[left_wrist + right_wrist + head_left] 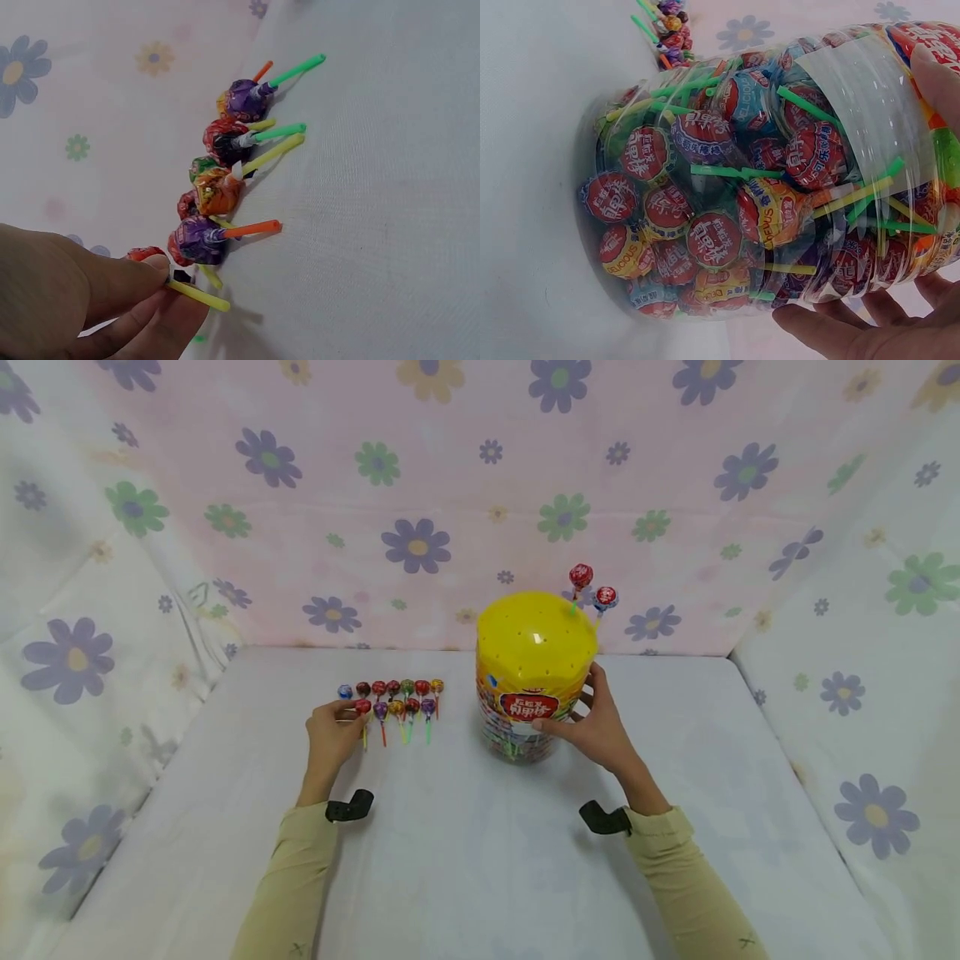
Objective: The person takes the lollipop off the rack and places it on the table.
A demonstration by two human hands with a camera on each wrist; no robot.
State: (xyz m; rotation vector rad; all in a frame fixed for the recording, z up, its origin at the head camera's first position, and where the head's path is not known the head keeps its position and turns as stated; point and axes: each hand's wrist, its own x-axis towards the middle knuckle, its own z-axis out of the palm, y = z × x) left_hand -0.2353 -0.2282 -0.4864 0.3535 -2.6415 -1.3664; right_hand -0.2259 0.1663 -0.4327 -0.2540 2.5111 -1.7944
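Observation:
My left hand (328, 742) pinches a red-wrapped lollipop (202, 295) with a yellow stick, at the left end of the front row. In the left wrist view, thumb and fingers cover most of its head. Beside it lie other wrapped lollipops (407, 688) in two rows, with orange, yellow and green sticks. My right hand (603, 727) grips a clear plastic jar (742, 187) from the right side, thumb in front and fingers behind. The jar is full of lollipops under a yellow lid (536, 635) with small holes.
Two lollipops stand upright at the lid's right edge, a red one (581, 577) and a blue-and-red one (605, 599). A white cloth (480, 860) covers the table. Flowered curtains (315, 527) enclose its back and sides.

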